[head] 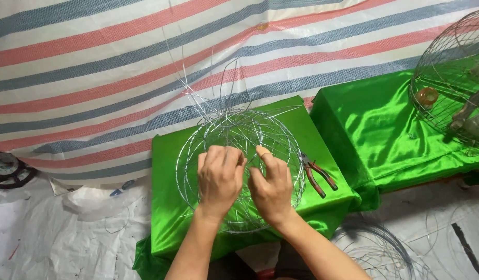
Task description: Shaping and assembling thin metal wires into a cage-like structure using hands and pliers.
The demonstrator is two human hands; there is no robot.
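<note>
A round frame of thin silver wire (198,135) lies on a block covered in shiny green cloth (169,207), with loose wire ends sticking up at its far side. My left hand (219,179) and my right hand (272,184) rest side by side on the frame's middle. Both pinch its wires with curled fingers. The wires under my palms are hidden.
Pliers with red handles (316,173) lie on the green cloth just right of the frame. A second green-covered block (374,129) stands to the right, bearing a finished wire globe (449,78). Coiled wire (377,249) lies on the floor. A striped tarp hangs behind.
</note>
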